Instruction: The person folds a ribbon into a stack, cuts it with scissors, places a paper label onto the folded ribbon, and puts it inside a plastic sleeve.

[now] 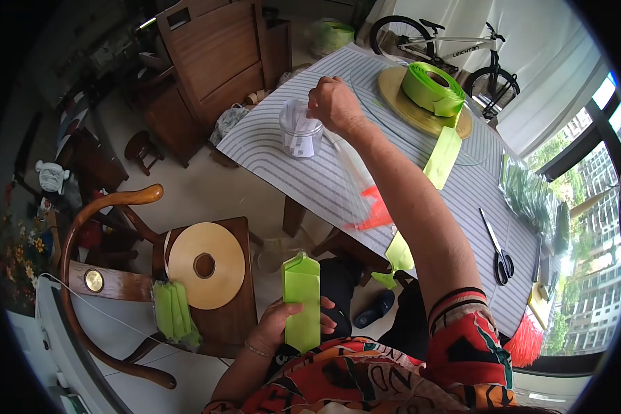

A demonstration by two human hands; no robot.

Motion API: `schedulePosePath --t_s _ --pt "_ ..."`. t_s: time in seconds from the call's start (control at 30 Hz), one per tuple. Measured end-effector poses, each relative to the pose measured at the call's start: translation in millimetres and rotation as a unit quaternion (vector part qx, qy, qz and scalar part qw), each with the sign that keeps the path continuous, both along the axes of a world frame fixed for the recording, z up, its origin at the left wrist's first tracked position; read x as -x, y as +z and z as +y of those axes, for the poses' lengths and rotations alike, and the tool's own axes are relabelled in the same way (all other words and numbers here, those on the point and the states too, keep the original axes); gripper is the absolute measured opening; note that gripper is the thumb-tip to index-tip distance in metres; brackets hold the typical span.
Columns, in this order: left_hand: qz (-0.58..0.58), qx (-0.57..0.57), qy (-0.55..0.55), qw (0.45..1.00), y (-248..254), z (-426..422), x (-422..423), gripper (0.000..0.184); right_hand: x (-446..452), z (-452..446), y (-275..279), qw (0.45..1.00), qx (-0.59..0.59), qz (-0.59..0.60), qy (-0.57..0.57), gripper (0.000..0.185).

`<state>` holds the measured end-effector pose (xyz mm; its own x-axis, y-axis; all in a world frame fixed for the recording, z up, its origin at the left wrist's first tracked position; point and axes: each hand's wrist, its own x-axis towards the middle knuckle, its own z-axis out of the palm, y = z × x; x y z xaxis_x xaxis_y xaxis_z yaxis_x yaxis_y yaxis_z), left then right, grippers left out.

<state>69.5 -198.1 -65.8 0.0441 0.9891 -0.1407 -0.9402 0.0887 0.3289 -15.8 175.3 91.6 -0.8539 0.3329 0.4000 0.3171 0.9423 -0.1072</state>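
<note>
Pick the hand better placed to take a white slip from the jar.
Right, I'd say: the right hand is at the rim of the jar, while the left hand is well away, holding the folded green strip.

Table (pixel 462 228) at right, chair (pixel 233 323) at lower left

A jar (pixel 301 138) stands near the table's upper left edge. Right of it, a ribbon roll (pixel 419 93) sits on a board (pixel 391 88). Scissors (pixel 491 234) lie lower right on the table. The chair bears a spool (pixel 186 272). Beyond the table, upper right, stands a bicycle (pixel 457 50).
</note>
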Motion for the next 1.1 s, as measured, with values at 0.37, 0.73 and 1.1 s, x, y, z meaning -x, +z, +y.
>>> schedulePosePath --t_s 0.37,0.73,1.1 --pt "0.012 0.004 -0.021 1.0 8.9 4.5 -6.0 0.053 -2.7 3.9 -12.4 0.993 -0.055 0.102 -0.005 0.014" --pt "0.047 -0.001 -0.031 0.998 13.5 16.1 -2.7 0.056 -48.2 -0.2 20.6 0.968 0.085 0.234 0.016 0.015" --pt "0.035 -0.027 -0.092 0.995 33.0 60.9 -14.0 0.051 -236.2 -118.5 4.9 0.719 0.685 -0.033 0.116 0.01"
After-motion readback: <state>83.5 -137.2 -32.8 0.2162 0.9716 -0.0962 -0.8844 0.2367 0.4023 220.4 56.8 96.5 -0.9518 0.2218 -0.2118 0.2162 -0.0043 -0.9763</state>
